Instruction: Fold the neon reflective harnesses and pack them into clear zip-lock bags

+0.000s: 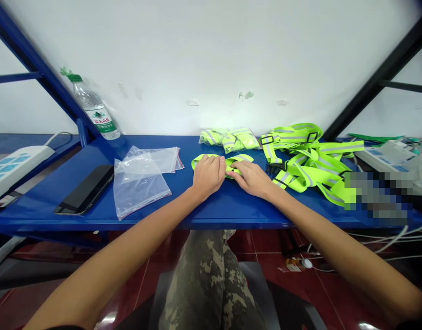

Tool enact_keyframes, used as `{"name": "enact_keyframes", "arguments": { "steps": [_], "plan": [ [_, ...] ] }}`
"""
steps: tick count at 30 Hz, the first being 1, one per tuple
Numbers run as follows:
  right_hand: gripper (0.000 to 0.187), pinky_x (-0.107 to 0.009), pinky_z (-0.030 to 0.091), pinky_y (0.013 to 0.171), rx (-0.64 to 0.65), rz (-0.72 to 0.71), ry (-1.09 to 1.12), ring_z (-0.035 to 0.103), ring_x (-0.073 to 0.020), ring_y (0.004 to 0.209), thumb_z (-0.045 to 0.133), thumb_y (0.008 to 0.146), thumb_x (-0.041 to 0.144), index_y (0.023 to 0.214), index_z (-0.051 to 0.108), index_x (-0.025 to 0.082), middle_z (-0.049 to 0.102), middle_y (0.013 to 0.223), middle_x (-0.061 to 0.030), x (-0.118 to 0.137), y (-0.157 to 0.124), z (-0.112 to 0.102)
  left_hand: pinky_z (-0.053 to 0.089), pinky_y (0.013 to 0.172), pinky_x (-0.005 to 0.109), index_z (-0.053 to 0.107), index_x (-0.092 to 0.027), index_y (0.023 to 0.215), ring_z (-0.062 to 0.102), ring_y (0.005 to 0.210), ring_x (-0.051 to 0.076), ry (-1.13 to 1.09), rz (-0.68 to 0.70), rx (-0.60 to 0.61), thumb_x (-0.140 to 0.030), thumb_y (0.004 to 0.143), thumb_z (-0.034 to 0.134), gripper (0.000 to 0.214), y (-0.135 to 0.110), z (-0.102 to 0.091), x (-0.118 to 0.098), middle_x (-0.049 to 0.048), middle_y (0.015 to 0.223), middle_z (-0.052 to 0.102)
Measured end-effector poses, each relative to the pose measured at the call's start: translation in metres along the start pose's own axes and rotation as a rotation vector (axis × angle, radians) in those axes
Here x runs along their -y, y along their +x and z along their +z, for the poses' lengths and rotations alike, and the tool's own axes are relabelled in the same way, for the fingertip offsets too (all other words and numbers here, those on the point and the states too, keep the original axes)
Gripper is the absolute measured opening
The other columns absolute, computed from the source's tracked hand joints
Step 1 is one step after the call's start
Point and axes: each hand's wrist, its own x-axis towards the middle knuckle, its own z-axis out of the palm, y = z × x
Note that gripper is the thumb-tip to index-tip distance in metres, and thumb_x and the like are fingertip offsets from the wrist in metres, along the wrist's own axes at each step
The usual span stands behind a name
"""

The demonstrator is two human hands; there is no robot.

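At the middle of the blue table, a yellow-green reflective strap (243,158) lies bunched under both hands. My left hand (210,173) is closed on it, fingers curled over the band. Close beside it, my right hand (250,176) grips the strap's other side with bent fingers, and its fingertips are partly hidden. Just behind the hands rest clear bags with folded reflective straps (236,139) inside. A loose heap of the same straps (310,160), with black buckles, lies to the right of my right hand. Flat clear zip bags (142,181) are left of my left hand.
A black phone (87,189) and a water bottle (97,112) are at the left of the blue table (227,213). White power strips (16,167) sit at the far left and far right. A white wall rises behind; slanted frame bars flank both sides.
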Motion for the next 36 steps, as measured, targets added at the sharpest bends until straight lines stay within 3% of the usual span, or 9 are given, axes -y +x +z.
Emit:
{"name": "enact_keyframes", "arguments": {
  "steps": [6, 10, 12, 14, 19, 24, 30, 33, 36],
  "plan": [
    [0.044, -0.039, 0.047, 0.088, -0.217, 0.069, 0.108, 0.06, -0.0253, 0.093, 0.042, 0.102, 0.054, 0.094, 0.066, 0.019, 0.068, 0.094, -0.0113, -0.001, 0.002, 0.007, 0.044, 0.074, 0.033, 0.074, -0.012, 0.083, 0.071, 0.085, 0.022, -0.021, -0.205, 0.035, -0.036, 0.107, 0.019, 0.064, 0.01, 0.001, 0.0, 0.0151, 0.088, 0.077],
    [0.06, -0.047, 0.046, 0.1, -0.375, 0.31, 0.105, 0.059, -0.0322, 0.111, 0.062, 0.087, 0.065, 0.117, 0.065, 0.014, 0.065, 0.117, -0.0177, -0.003, -0.001, 0.01, 0.044, 0.074, 0.033, 0.077, -0.012, 0.084, 0.072, 0.083, 0.023, -0.067, -0.252, 0.082, -0.036, 0.107, 0.019, 0.067, 0.015, -0.002, 0.0, 0.016, 0.09, 0.078],
    [0.077, -0.049, 0.047, 0.1, -0.347, 0.459, 0.21, 0.061, -0.0338, 0.113, 0.069, 0.079, 0.068, 0.13, 0.059, 0.011, 0.066, 0.121, -0.0191, -0.003, 0.0, 0.01, 0.044, 0.077, 0.033, 0.077, -0.013, 0.084, 0.073, 0.085, 0.023, -0.087, -0.27, 0.086, -0.037, 0.107, 0.02, 0.066, 0.016, -0.002, 0.0, 0.0158, 0.093, 0.078],
    [0.079, -0.047, 0.048, 0.101, -0.295, 0.526, 0.357, 0.064, -0.0327, 0.113, 0.072, 0.076, 0.067, 0.132, 0.059, 0.012, 0.069, 0.12, -0.017, -0.003, 0.002, 0.009, 0.044, 0.08, 0.034, 0.078, -0.014, 0.084, 0.073, 0.087, 0.024, -0.115, -0.279, 0.083, -0.038, 0.107, 0.022, 0.065, 0.017, -0.001, 0.001, 0.0154, 0.094, 0.079],
    [0.058, -0.044, 0.047, 0.106, -0.225, 0.509, 0.634, 0.064, -0.0305, 0.117, 0.083, 0.068, 0.058, 0.11, 0.073, 0.018, 0.073, 0.118, -0.0103, -0.005, 0.008, 0.003, 0.04, 0.077, 0.035, 0.077, -0.014, 0.079, 0.072, 0.086, 0.026, -0.237, -0.278, 0.089, -0.04, 0.106, 0.024, 0.065, 0.019, 0.002, 0.004, 0.0167, 0.089, 0.078],
    [0.069, -0.046, 0.044, 0.11, -0.081, 0.457, 0.739, 0.061, -0.0311, 0.123, 0.092, 0.056, 0.047, 0.116, 0.073, 0.019, 0.069, 0.127, -0.0096, -0.014, 0.009, -0.004, 0.033, 0.067, 0.033, 0.071, -0.015, 0.067, 0.064, 0.069, 0.022, -0.335, -0.295, 0.112, -0.041, 0.104, 0.029, 0.062, 0.023, 0.002, 0.007, 0.0131, 0.072, 0.072],
    [0.071, -0.046, 0.046, 0.106, 0.078, 0.422, 0.65, 0.059, -0.0319, 0.124, 0.09, 0.06, 0.047, 0.123, 0.07, 0.018, 0.068, 0.129, -0.011, -0.015, 0.01, -0.01, 0.022, 0.058, 0.03, 0.046, -0.019, 0.049, 0.04, 0.054, 0.014, -0.48, -0.281, 0.247, -0.044, 0.101, 0.034, 0.059, 0.031, 0.002, 0.016, 0.0002, 0.051, 0.04],
    [0.068, -0.043, 0.049, 0.1, 0.003, 0.432, 0.655, 0.063, -0.0293, 0.116, 0.089, 0.06, 0.045, 0.119, 0.071, 0.017, 0.07, 0.123, -0.01, -0.011, 0.01, -0.009, 0.022, 0.058, 0.03, 0.045, -0.019, 0.051, 0.04, 0.054, 0.013, -0.514, -0.255, 0.268, -0.046, 0.1, 0.034, 0.057, 0.032, 0.002, 0.017, -0.0009, 0.053, 0.037],
    [0.063, -0.036, 0.055, 0.079, -0.058, 0.5, 0.761, 0.067, -0.023, 0.088, 0.091, 0.055, 0.045, 0.108, 0.073, 0.017, 0.075, 0.101, -0.0066, -0.007, 0.01, -0.004, 0.028, 0.06, 0.028, 0.058, -0.018, 0.065, 0.049, 0.061, 0.015, -0.494, -0.281, 0.124, -0.049, 0.1, 0.036, 0.051, 0.026, 0.002, 0.013, 0.0002, 0.061, 0.054]
  ]
}}
